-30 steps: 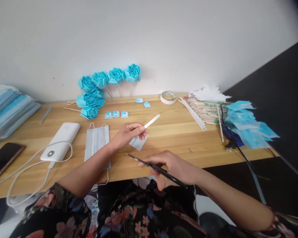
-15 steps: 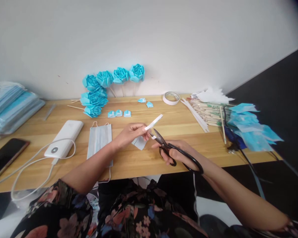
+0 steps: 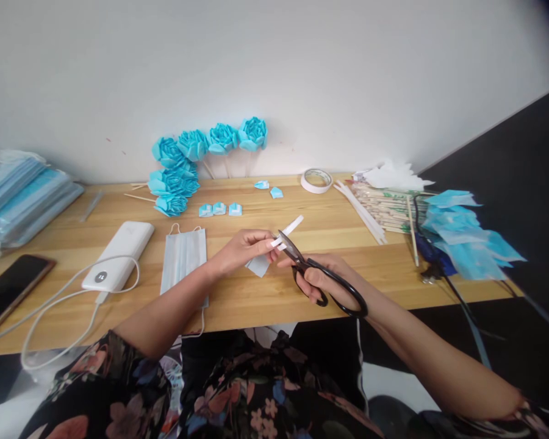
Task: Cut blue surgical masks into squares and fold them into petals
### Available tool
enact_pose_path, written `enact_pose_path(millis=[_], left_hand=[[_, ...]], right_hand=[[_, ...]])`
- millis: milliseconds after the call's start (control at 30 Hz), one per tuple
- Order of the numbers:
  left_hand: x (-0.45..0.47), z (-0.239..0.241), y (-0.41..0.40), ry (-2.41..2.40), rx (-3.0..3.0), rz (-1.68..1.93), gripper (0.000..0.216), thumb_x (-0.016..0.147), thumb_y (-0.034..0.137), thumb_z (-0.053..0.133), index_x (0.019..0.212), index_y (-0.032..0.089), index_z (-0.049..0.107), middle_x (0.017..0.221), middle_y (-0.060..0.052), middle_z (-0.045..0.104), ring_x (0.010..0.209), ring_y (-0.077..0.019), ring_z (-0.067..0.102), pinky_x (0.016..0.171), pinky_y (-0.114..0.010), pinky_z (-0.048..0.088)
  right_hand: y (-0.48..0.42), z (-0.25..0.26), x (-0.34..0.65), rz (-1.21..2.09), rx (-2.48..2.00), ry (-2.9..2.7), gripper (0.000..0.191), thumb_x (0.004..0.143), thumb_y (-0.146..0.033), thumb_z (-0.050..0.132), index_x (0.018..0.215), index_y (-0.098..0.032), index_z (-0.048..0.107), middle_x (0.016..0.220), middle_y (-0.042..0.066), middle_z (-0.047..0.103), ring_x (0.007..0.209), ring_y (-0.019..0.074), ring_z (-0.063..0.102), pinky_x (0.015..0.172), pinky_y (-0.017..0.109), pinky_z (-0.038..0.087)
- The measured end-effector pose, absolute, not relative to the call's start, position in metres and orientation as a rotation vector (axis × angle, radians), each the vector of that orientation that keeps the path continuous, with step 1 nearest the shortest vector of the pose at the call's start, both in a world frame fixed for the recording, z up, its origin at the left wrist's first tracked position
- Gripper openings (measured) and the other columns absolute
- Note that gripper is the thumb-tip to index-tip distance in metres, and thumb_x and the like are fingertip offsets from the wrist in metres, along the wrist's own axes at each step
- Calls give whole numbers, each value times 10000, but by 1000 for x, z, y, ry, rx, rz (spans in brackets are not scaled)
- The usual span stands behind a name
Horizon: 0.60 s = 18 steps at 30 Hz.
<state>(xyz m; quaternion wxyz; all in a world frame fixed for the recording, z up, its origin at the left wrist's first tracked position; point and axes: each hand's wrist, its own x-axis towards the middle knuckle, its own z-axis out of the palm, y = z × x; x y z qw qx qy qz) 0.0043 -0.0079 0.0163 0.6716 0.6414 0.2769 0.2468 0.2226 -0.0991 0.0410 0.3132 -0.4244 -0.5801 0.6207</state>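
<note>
My left hand (image 3: 251, 249) pinches a narrow white strip (image 3: 294, 225) between thumb and fingers. The strip's far end points up and right. My right hand (image 3: 322, 277) grips black-handled scissors (image 3: 302, 259), its fingers through the loops. The scissor blades lie across the strip, close to my left fingertips. A short bit of white also shows beside the blades. Just below the left hand is a pale blue piece of mask cloth (image 3: 258, 266); I cannot tell whether the hand holds it. Beyond the hands lie several small folded blue pieces (image 3: 235, 210).
Blue cloth flowers (image 3: 222, 139) on sticks lean at the wall. A tape roll (image 3: 316, 189), white strips (image 3: 363, 213), wooden sticks (image 3: 384, 207) and blue cloth pieces (image 3: 469, 235) lie right. Left are a mask (image 3: 183, 256), power bank (image 3: 119, 255), phone (image 3: 13, 292) and stacked masks (image 3: 25, 195).
The scissors have moved slightly left and up, so their blades now cross the white strip near my left fingers. My left hand has barely moved.
</note>
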Motion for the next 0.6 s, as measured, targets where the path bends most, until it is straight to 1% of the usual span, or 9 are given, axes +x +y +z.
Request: enact_pose_path(millis=[200, 433, 600], left_hand=[[5, 16, -8, 626, 1455, 568, 508, 839, 639, 655, 823, 132, 681, 783, -48, 676, 719, -131, 615, 655, -246, 457], [5, 19, -9, 626, 1450, 576, 513, 838, 647, 655, 824, 135, 679, 780, -41, 668, 715, -127, 610, 654, -240, 459], [4, 18, -8, 583, 1480, 606, 470, 866, 601, 653, 808, 135, 683, 780, -44, 668, 702, -121, 600, 653, -240, 453]], right_hand=[[-101, 42, 222, 1608, -1126, -1536, 678, 854, -687, 619, 1196, -111, 724, 608, -40, 492, 459, 56, 412, 442, 199, 415], [-102, 42, 222, 1602, -1154, -1538, 676, 871, -670, 606, 1207, -94, 715, 562, -46, 490, 406, 46, 403, 383, 175, 316], [-103, 42, 224, 1647, -1188, -1488, 731, 838, -708, 619, 1222, -91, 703, 543, -55, 486, 369, 41, 385, 351, 170, 300]])
